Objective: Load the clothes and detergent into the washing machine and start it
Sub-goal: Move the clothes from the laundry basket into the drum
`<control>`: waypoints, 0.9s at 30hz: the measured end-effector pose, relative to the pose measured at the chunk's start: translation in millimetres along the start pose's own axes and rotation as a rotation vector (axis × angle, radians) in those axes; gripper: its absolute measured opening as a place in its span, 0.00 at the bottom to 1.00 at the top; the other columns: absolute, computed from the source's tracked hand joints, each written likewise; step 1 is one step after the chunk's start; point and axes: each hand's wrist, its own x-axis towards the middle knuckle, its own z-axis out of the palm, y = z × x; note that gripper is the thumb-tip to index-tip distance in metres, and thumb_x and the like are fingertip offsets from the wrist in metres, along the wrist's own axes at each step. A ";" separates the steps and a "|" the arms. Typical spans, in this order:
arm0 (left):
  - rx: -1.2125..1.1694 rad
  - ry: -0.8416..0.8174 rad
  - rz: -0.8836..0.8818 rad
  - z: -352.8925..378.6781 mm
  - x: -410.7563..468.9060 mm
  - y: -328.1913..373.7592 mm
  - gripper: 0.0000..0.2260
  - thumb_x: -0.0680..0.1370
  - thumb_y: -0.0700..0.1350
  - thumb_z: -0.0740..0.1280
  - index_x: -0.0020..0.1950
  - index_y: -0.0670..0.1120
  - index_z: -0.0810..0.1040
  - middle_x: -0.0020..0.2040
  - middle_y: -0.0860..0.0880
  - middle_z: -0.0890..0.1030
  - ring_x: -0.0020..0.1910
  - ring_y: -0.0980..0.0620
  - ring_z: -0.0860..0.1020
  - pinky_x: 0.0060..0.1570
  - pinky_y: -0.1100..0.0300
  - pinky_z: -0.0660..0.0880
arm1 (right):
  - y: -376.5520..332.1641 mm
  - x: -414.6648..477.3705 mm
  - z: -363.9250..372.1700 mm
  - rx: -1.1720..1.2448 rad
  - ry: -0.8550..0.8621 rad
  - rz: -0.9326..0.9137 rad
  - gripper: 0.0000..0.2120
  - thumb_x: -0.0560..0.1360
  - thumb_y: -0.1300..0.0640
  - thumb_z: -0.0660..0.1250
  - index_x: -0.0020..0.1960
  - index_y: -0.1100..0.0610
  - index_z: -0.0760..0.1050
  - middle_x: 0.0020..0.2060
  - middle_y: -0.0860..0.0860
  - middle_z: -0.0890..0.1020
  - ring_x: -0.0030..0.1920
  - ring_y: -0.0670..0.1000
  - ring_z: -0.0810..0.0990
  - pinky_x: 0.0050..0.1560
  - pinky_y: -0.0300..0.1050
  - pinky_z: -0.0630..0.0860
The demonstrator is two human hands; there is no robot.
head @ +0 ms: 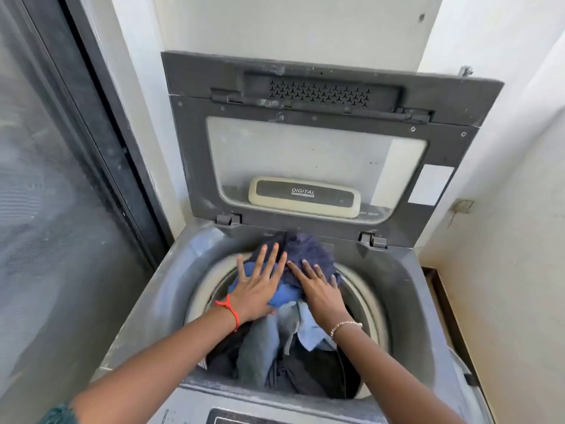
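A grey top-loading washing machine (397,289) stands below me with its lid (305,142) raised upright against the wall. Its drum is heaped with clothes (269,341) in blue, grey and dark tones, with a dark blue garment (308,249) piled highest at the back rim. My left hand (260,283), fingers spread, lies flat on the blue cloth at the pile's left. My right hand (318,289) rests flat on the pile beside it, fingers apart. Neither hand grips anything. No detergent is in view.
A dark-framed glass door (61,179) runs along the left of the machine. White walls close in behind and on the right. The control panel (244,419) shows at the bottom edge. A narrow strip of floor (446,301) lies to the right.
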 end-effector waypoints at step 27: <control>-0.177 0.094 0.702 -63.8 165.9 406.4 0.37 0.78 0.51 0.62 0.76 0.44 0.39 0.76 0.46 0.37 0.75 0.50 0.37 0.72 0.46 0.39 | 365.7 -207.4 42.7 0.758 0.554 0.557 0.17 0.74 0.62 0.64 0.62 0.56 0.68 0.55 0.56 0.81 0.53 0.55 0.81 0.51 0.54 0.78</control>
